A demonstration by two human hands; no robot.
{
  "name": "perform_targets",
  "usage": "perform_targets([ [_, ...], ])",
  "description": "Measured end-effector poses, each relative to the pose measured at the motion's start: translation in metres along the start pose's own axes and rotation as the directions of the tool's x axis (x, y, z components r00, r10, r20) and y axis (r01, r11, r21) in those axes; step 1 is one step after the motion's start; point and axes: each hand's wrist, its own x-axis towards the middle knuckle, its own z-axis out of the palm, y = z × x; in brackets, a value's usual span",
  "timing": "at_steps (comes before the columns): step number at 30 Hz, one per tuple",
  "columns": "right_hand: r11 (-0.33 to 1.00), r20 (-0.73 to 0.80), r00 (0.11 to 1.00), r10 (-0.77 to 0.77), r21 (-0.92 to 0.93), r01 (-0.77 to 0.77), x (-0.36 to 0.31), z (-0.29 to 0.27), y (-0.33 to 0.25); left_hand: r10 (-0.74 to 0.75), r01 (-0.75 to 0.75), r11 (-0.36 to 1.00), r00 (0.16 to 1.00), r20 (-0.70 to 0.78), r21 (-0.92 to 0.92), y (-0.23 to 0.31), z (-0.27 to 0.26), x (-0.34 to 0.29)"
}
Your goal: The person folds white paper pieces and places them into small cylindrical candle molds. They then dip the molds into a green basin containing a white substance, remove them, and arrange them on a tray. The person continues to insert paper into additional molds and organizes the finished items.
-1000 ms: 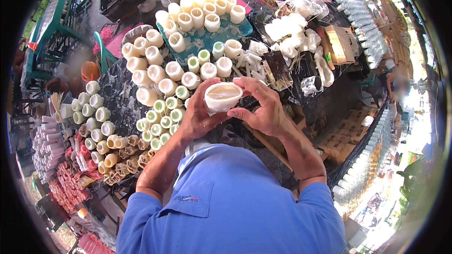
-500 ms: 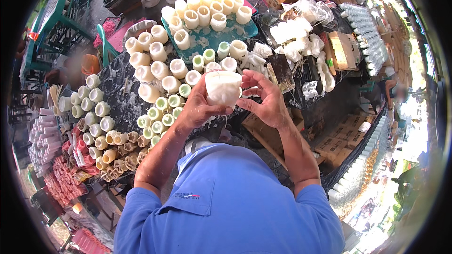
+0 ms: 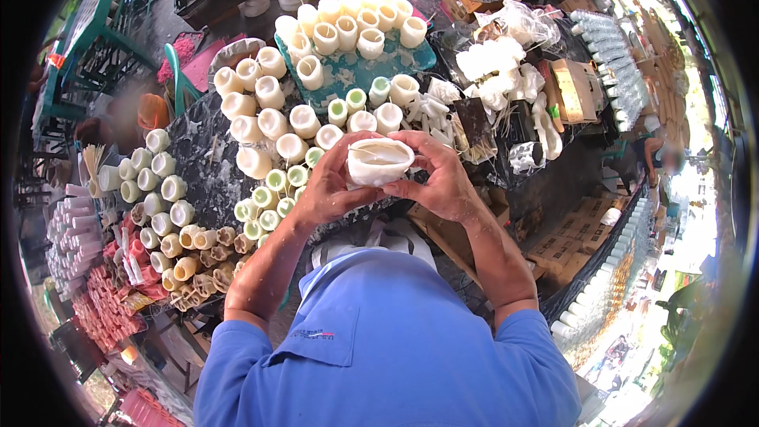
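Between both hands, above the near edge of the table, I hold a white wax candle [image 3: 381, 166]. Its hollow top is tilted toward me and the rim looks oval, with a thin strand inside that may be a wick. My left hand [image 3: 336, 184] grips its left side, fingers behind and thumb low in front. On the other side, my right hand [image 3: 439, 177] is closed round it, thumb near the bottom. Rows of cream candles [image 3: 288, 147] stand just beyond my hands, and small green-lined candles [image 3: 269, 199] stand to the left of them.
A teal tray [image 3: 340, 87] bears several cream candles at the back. White wax scraps [image 3: 490, 59] and a cardboard box [image 3: 575, 91] lie on the right. Brownish cups [image 3: 207, 269] and pink sticks [image 3: 107, 292] are at the left. Cartons [image 3: 573, 233] sit low on the right.
My right hand has closed in from beside the candle and now grips it. The candle has tipped so its hollow opening faces up toward me, and its rim looks more oval.
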Motion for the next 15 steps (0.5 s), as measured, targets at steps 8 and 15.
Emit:
perform_targets([
  [8,0.993,0.077,0.997,0.027,-0.117,-0.018,0.015,-0.007,0.006,0.193,-0.195,0.946,0.981,0.034,0.258,-0.015,-0.010,0.014],
  [15,0.972,0.128,0.990,-0.062,-0.215,0.089,0.091,-0.051,0.007,0.245,-0.211,0.779,0.969,0.022,0.591,0.011,-0.043,0.086],
])
